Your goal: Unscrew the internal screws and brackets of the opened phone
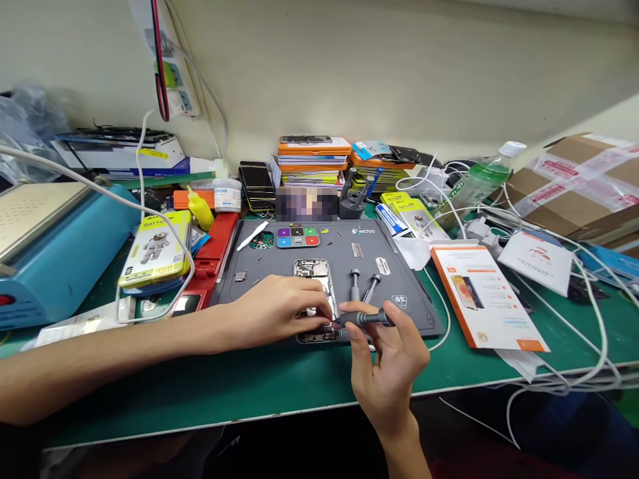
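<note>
An opened phone [319,269] with bare inner parts lies on the dark grey work mat [269,296]. My left hand [287,303] reaches over it from the left, thumb and fingertips pinched together at its lower part; whatever they pinch is too small to make out. In my right hand [392,362] a grey screwdriver [369,319] is held almost level, its tip pointing left at the phone's lower right, close to my left fingertips. Two more screwdrivers [355,285] rest on the mat just beyond my right hand.
A colourful sectioned tray [297,237], a white pry tool [252,235] and small loose parts lie at the mat's back. A blue machine [80,246] and yellow battery boxes [158,251] stand left. To the right are an orange-white box [486,296], loose cables and a bottle [479,183].
</note>
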